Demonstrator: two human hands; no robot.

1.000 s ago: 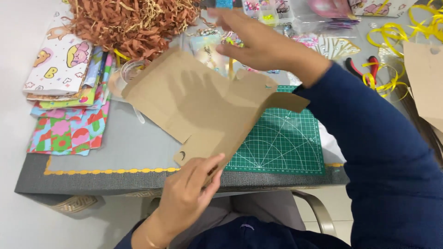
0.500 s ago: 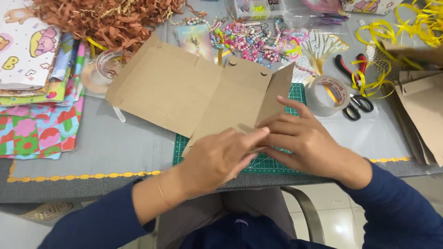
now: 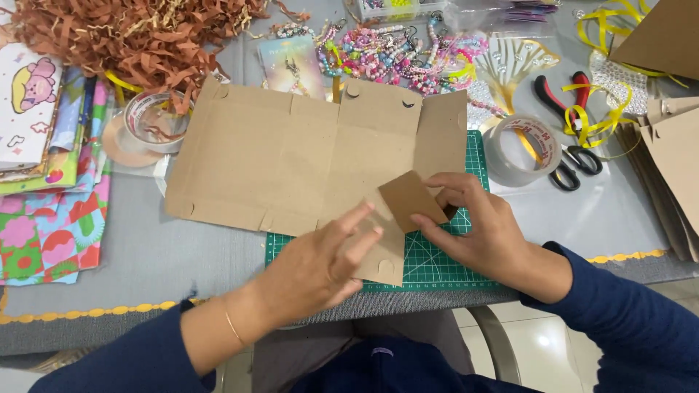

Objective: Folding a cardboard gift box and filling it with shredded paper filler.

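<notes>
A flat brown cardboard box blank (image 3: 291,156) lies spread on the grey table, partly over a green cutting mat (image 3: 444,255). My left hand (image 3: 320,269) rests flat on the blank's near flap, fingers apart, pressing it down. My right hand (image 3: 473,225) pinches a small side flap (image 3: 411,200) of the same blank and folds it up and over. Both sleeves are dark blue.
A clear tape roll (image 3: 520,149), black scissors (image 3: 575,167) and red-handled pliers (image 3: 561,91) lie right of the blank. Brown shredded paper (image 3: 124,36) and a second tape roll (image 3: 149,120) sit at the back left, patterned papers (image 3: 44,182) at the left, beaded charms (image 3: 393,47) behind, more cardboard (image 3: 673,167) at the right.
The blank came down from being held up and now lies flat. Both hands moved to its near edge; my right hand has lifted a small flap.
</notes>
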